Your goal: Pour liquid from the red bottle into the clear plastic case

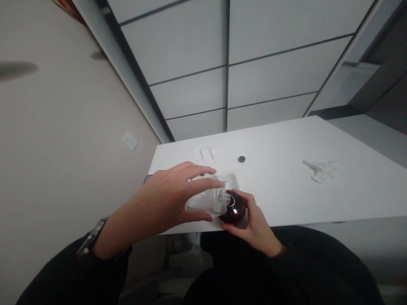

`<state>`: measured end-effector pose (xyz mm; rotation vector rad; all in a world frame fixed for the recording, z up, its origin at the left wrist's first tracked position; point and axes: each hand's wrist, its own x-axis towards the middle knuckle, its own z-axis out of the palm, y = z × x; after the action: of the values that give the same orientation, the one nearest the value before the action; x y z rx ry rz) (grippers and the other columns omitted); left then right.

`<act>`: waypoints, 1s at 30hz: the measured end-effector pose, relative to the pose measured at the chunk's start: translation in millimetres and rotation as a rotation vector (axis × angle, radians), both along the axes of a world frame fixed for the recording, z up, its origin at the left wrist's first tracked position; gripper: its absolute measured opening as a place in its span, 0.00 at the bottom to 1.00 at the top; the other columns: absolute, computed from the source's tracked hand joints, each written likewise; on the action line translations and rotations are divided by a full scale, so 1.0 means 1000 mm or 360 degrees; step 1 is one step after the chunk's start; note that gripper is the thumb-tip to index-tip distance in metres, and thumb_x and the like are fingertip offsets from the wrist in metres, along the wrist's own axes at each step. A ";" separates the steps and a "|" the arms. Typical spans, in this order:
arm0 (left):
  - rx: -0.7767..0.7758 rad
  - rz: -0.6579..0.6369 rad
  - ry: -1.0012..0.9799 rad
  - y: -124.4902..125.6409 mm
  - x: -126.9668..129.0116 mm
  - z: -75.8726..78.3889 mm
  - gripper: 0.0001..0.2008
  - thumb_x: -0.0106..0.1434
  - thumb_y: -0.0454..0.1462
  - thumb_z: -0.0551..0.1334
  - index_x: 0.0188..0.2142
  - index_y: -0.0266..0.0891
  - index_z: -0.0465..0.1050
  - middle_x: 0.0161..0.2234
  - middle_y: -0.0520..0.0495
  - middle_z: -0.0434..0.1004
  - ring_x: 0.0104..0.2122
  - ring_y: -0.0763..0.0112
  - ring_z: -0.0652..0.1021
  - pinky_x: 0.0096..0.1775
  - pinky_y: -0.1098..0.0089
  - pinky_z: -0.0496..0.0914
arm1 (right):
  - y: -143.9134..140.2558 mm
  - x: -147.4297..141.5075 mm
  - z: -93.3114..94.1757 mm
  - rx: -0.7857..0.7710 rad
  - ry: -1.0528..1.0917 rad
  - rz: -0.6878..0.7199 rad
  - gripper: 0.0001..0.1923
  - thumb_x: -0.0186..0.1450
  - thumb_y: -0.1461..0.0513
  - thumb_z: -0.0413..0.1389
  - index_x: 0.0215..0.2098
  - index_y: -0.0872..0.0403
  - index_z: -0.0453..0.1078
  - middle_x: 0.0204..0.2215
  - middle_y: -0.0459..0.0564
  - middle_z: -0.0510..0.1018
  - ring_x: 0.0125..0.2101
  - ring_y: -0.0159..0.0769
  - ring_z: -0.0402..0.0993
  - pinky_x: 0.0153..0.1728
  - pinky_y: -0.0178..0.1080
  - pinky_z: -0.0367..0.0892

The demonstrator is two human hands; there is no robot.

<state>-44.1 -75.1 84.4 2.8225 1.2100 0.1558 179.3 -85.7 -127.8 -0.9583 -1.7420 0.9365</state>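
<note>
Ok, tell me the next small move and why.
Probably tip the clear bottle a little more with the left hand while the right hand steadies the dark bottle. The clear bottle's neck is at the dark bottle's open mouth, and its body looks nearly level, so a steeper tilt should help any contents run across.

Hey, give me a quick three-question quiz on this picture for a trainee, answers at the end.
1. Which hand is on the dark red bottle?
a) left
b) right
2. True or false: the clear bottle stands upright on its base.
3. What shape is the small dark object on the white table?

Key:
1. b, the right hand.
2. False: the left hand holds the clear bottle tipped toward the dark red one.
3. Round.
</note>
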 end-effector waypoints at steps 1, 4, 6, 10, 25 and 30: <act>0.0005 -0.0011 0.0001 0.000 0.000 0.000 0.28 0.59 0.45 0.76 0.57 0.50 0.75 0.60 0.45 0.78 0.55 0.53 0.79 0.50 0.58 0.76 | 0.000 0.000 0.000 -0.0004 0.0000 0.0001 0.40 0.60 0.51 0.70 0.64 0.49 0.58 0.58 0.62 0.76 0.59 0.55 0.76 0.59 0.57 0.72; 0.0014 -0.0036 -0.0004 0.001 0.000 0.000 0.27 0.60 0.45 0.75 0.57 0.50 0.75 0.59 0.45 0.78 0.55 0.53 0.79 0.50 0.58 0.76 | 0.000 0.000 0.000 -0.0001 0.0003 0.0002 0.40 0.60 0.51 0.70 0.64 0.49 0.58 0.58 0.61 0.77 0.58 0.55 0.77 0.58 0.56 0.73; 0.0018 -0.0038 -0.0004 0.001 0.000 0.000 0.26 0.61 0.46 0.75 0.57 0.50 0.75 0.59 0.45 0.78 0.55 0.53 0.79 0.50 0.58 0.76 | 0.000 0.000 -0.001 0.0011 0.0010 -0.0002 0.40 0.60 0.51 0.70 0.64 0.48 0.58 0.58 0.61 0.77 0.59 0.54 0.77 0.59 0.56 0.73; 0.0033 -0.0052 -0.0002 0.001 0.000 0.001 0.25 0.61 0.46 0.74 0.56 0.50 0.75 0.59 0.45 0.78 0.55 0.53 0.79 0.49 0.57 0.76 | -0.001 0.001 0.000 0.0023 0.0024 -0.0007 0.40 0.60 0.51 0.70 0.64 0.47 0.58 0.58 0.59 0.77 0.59 0.54 0.76 0.59 0.56 0.73; 0.0083 -0.0072 0.0067 0.006 0.005 0.006 0.25 0.63 0.46 0.73 0.58 0.50 0.75 0.60 0.45 0.78 0.56 0.53 0.79 0.49 0.58 0.76 | 0.001 -0.003 -0.005 0.0012 0.0070 -0.0044 0.41 0.59 0.50 0.71 0.64 0.47 0.58 0.58 0.60 0.77 0.58 0.55 0.77 0.58 0.57 0.73; 0.0075 -0.0063 0.0107 0.006 0.007 0.008 0.25 0.62 0.46 0.74 0.58 0.50 0.76 0.60 0.44 0.77 0.56 0.53 0.78 0.50 0.58 0.76 | 0.001 -0.003 -0.006 -0.0012 0.0058 -0.0062 0.42 0.59 0.50 0.71 0.64 0.48 0.58 0.58 0.60 0.77 0.58 0.55 0.77 0.58 0.57 0.73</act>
<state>-37.3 -68.7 92.1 2.9125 1.1774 0.0893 176.5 -84.4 -133.6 -0.9712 -1.6847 0.9302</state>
